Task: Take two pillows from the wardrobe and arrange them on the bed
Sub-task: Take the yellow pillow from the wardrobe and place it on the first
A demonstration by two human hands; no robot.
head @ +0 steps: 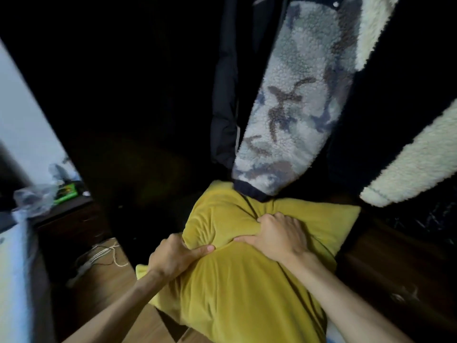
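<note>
- Mustard-yellow velvet covers the pillow [247, 280], which fills the lower middle of the view in front of the dark, open wardrobe [138, 100].
- The left hand [173, 258] clutches the pillow's left side, its fingers [200, 251] closed into the fabric with the thumb lying across the top.
- The right hand [279, 236] bunches the cloth near the pillow's upper middle, fingers curled tight into a deep fold.
- A camouflage fleece sleeve [296, 100] hangs from above, its dark cuff touching the pillow's far edge.
- A cream fleece sleeve [415, 159] hangs to the right, beside a dark jacket [225, 107].
- Wooden floor [108, 295] shows at lower left, with pale cables [103, 256] lying on it.
- A dark bedside cabinet [71, 224] stands at left, with crumpled clear plastic [34, 196] on top.
</note>
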